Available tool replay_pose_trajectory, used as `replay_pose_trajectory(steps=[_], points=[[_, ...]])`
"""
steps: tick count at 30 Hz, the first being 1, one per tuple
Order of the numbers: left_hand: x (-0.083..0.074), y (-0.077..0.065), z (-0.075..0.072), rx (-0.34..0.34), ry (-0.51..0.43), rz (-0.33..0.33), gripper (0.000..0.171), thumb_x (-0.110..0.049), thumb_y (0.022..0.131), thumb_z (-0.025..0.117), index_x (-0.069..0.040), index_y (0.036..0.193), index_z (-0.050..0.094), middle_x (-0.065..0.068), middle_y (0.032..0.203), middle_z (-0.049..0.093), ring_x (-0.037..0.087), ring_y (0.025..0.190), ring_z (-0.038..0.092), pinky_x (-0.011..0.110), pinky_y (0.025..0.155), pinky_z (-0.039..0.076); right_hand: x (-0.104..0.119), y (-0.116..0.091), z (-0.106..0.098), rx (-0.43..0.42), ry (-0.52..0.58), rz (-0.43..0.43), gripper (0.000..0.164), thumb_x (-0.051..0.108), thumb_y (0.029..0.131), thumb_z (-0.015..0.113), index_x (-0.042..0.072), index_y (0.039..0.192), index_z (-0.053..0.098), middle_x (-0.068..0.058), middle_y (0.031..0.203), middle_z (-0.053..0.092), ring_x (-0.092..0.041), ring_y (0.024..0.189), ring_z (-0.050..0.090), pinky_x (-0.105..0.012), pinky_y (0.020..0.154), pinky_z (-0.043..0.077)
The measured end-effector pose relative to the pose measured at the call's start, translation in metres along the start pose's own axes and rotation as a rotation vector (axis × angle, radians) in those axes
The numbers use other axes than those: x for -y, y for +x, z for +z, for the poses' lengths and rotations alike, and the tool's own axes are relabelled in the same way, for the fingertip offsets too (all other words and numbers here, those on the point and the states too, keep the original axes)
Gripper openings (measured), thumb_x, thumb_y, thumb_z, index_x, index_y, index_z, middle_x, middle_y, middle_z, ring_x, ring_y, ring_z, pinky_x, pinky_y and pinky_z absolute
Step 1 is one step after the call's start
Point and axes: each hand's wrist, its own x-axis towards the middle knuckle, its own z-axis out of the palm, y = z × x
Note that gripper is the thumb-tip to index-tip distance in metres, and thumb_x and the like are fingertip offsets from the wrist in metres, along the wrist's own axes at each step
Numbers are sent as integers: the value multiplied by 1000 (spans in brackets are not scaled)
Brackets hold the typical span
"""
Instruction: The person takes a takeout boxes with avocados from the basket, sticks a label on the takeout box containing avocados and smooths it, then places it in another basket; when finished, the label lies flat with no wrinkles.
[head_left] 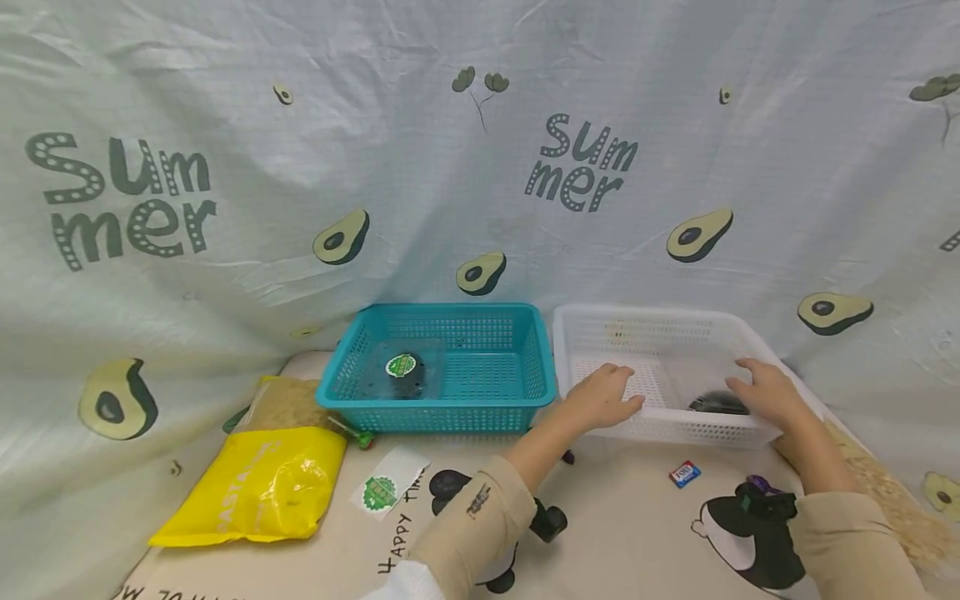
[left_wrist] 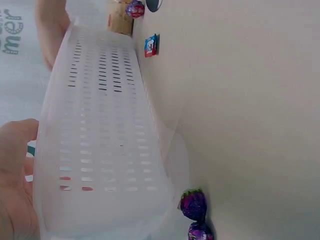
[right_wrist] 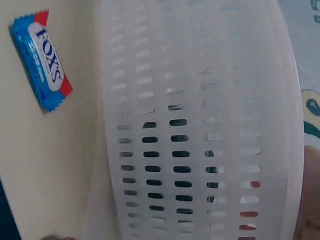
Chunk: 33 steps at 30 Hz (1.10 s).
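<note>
A white plastic basket (head_left: 573, 333) stands at the back right. Inside it, toward the right, lies a clear plastic box (head_left: 678, 367) with something dark (head_left: 718, 403) at its front. My left hand (head_left: 600, 398) is over the basket's front left edge, thumb and fingers apart. At the right side, my right hand (head_left: 768, 392) reaches over the rim beside the box, fingers spread; whether it touches the box I cannot tell. The left wrist view shows the slotted basket wall (left_wrist: 105, 150) with part of the left hand (left_wrist: 17, 185) behind the rim. Only a sliver of the right hand (right_wrist: 310, 200) appears in the right wrist view.
A teal basket (head_left: 442, 417) at the left holds a clear box (head_left: 431, 367) with a green label. Around lie a yellow pasta bag (head_left: 285, 483), a labelled white sheet (head_left: 408, 462), a FOX'S candy (head_left: 684, 473), purple-wrapped candy (left_wrist: 193, 204) and a bag of pale flakes (head_left: 885, 487).
</note>
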Motion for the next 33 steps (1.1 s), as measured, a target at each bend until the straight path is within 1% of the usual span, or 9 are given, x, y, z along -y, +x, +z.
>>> replay_pose_trajectory(steps=[4, 9, 17, 20, 23, 26, 27, 30, 33], points=[[0, 5, 1, 37, 17, -82, 49, -43, 90, 44, -13, 128, 46, 2, 126, 50, 13, 115, 48, 25, 89, 41, -6, 7, 2, 80, -70, 46, 64, 32, 91, 39, -22, 124, 27, -45, 120, 31, -58, 109, 30, -62, 88, 28], [2, 9, 0, 77, 0, -105, 48, -42, 90, 42, -13, 128, 46, 0, 124, 53, 14, 111, 51, 25, 87, 43, 4, 13, 11, 128, -133, 0, 59, 31, 88, 45, -17, 120, 36, -42, 119, 37, -57, 107, 35, -62, 84, 33], [2, 11, 0, 128, -49, -178, 46, -42, 91, 40, -15, 128, 46, -1, 120, 56, 15, 103, 56, 29, 79, 47, 46, 22, 28, 184, 22, -180, 52, 31, 88, 50, -7, 123, 43, -36, 121, 41, -51, 109, 39, -58, 82, 37], [2, 10, -1, 135, -52, -195, 42, -41, 90, 44, -13, 120, 51, 0, 108, 60, 13, 89, 58, 27, 68, 47, 59, 24, 35, 204, 60, -192, 55, 33, 88, 51, -6, 126, 41, -35, 127, 37, -51, 115, 34, -59, 88, 33], [1, 10, -1, 124, -69, -216, 35, -38, 89, 48, -11, 109, 55, 1, 93, 61, 12, 73, 54, 26, 59, 43, 63, 25, 39, 213, 76, -173, 57, 35, 88, 50, -5, 128, 39, -34, 130, 34, -50, 118, 30, -60, 91, 29], [1, 9, 0, 120, -84, -232, 31, -36, 87, 51, -10, 103, 57, 0, 85, 59, 11, 67, 49, 25, 56, 40, 62, 24, 40, 214, 100, -151, 57, 36, 88, 50, -2, 130, 38, -32, 132, 32, -50, 120, 29, -61, 91, 28], [1, 9, 0, 123, -84, -234, 30, -36, 87, 52, -11, 102, 57, 0, 85, 59, 11, 68, 50, 25, 56, 41, 62, 23, 40, 213, 111, -148, 58, 36, 88, 51, -2, 130, 39, -32, 133, 32, -50, 119, 29, -61, 91, 29], [4, 10, 0, 93, -95, -237, 34, -36, 87, 51, -13, 112, 56, 0, 100, 59, 12, 83, 56, 27, 66, 45, 61, 22, 38, 205, 164, -137, 58, 35, 87, 52, 1, 132, 38, -30, 134, 32, -48, 116, 37, -59, 86, 35], [7, 11, -1, 0, -145, -210, 37, -33, 88, 50, -18, 122, 53, 1, 116, 56, 18, 103, 53, 31, 79, 45, 60, 22, 32, 167, 217, -141, 58, 35, 88, 51, 2, 134, 36, -28, 133, 34, -45, 109, 45, -54, 79, 42]])
